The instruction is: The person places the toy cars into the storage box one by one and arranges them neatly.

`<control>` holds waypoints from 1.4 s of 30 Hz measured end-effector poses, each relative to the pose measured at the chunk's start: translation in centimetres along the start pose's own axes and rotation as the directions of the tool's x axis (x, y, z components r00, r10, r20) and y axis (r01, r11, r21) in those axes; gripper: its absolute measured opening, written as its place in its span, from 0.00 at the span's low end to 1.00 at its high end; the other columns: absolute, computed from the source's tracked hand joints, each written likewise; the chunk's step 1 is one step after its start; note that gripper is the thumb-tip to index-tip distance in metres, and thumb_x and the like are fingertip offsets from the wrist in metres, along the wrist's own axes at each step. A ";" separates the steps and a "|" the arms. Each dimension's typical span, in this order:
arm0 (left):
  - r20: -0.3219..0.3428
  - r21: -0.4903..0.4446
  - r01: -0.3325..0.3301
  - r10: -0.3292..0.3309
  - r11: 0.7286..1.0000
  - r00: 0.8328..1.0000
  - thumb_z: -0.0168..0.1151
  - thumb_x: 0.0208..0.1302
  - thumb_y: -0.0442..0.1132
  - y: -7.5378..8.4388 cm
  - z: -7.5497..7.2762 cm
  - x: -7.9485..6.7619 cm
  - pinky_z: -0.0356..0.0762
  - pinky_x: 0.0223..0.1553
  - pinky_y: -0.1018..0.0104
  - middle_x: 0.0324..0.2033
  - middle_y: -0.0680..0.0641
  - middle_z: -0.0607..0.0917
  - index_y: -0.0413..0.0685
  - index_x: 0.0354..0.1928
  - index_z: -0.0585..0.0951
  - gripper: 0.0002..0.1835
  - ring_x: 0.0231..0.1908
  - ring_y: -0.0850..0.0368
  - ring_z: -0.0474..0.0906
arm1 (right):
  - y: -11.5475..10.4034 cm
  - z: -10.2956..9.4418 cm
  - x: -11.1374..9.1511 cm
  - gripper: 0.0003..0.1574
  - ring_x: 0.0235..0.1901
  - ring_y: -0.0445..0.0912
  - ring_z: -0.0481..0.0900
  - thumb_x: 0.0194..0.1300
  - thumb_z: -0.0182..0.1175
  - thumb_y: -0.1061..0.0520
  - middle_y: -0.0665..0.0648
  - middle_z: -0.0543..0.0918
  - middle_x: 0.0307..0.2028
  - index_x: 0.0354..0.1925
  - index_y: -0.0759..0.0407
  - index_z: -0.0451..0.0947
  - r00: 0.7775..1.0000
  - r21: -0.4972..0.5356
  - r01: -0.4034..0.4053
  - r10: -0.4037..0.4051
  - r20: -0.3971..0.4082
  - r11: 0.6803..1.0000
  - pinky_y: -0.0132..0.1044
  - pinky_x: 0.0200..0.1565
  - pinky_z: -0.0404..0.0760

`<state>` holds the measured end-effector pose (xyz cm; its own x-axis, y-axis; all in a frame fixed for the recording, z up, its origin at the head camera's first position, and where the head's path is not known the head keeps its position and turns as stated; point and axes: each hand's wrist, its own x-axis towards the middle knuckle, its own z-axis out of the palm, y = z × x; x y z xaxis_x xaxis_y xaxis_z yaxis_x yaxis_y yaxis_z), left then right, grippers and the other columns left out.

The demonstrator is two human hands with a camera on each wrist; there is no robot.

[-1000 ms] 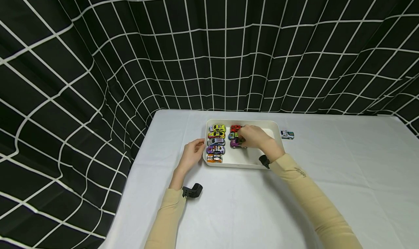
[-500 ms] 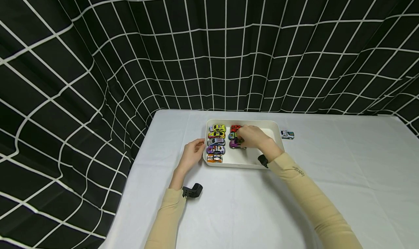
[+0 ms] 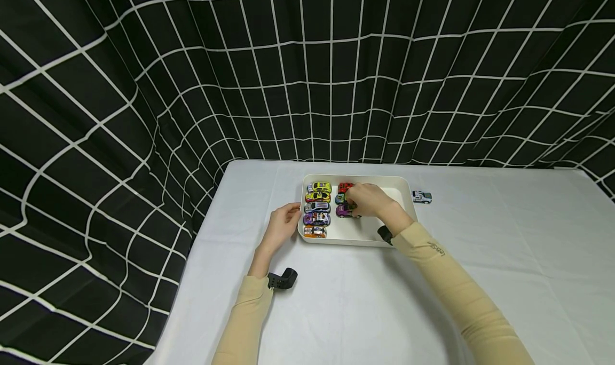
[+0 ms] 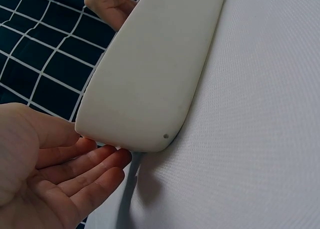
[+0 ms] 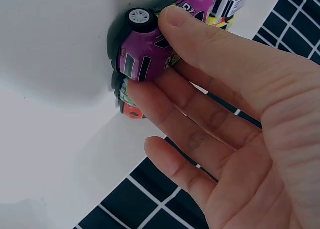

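Observation:
A white tray (image 3: 336, 241) holds toy cars in two columns. My right hand (image 3: 369, 200) pinches a purple toy car (image 3: 343, 210) between thumb and fingers at the front of the second column; the right wrist view shows the thumb on the side of this purple car (image 5: 145, 54). Behind it in that column are a green-and-blue car (image 3: 340, 198) and a red car (image 3: 345, 187), both partly hidden by the hand. My left hand (image 3: 282, 226) rests against the tray's left end, its fingers fairly straight along the outer wall (image 4: 145, 84) in the left wrist view.
Several cars line the tray's left side, among them a yellow one (image 3: 319, 187), a purple-and-white one (image 3: 317, 219) and an orange one (image 3: 315, 231). A white toy car (image 3: 422, 197) sits on the white tablecloth right of the tray. A black gridded curtain (image 3: 336, 87) hangs behind.
My right hand has shifted slightly left with the purple car, toward the left column. My left hand has kept its place at the tray's end.

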<state>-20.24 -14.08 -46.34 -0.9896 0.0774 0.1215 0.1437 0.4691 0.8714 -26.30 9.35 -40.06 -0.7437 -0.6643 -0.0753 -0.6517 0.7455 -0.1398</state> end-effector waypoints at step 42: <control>0.001 0.000 0.004 -0.004 1.000 1.000 0.53 0.65 0.30 0.3 0.0 -0.3 0.79 0.48 0.60 0.43 0.32 0.81 0.28 0.52 0.74 0.16 0.44 0.43 0.80 | 8.2 -1.5 -8.7 0.10 0.34 0.54 0.79 0.56 0.64 0.64 0.60 0.81 0.35 0.38 0.67 0.80 0.952 0.012 -0.113 0.111 -0.284 0.994 0.49 0.37 0.79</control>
<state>-19.94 -13.92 -46.13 -0.9901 0.0768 0.1173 0.1396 0.4697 0.8717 -25.41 21.34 -39.09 -0.8232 -0.5339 0.1931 -0.5619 0.8149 -0.1424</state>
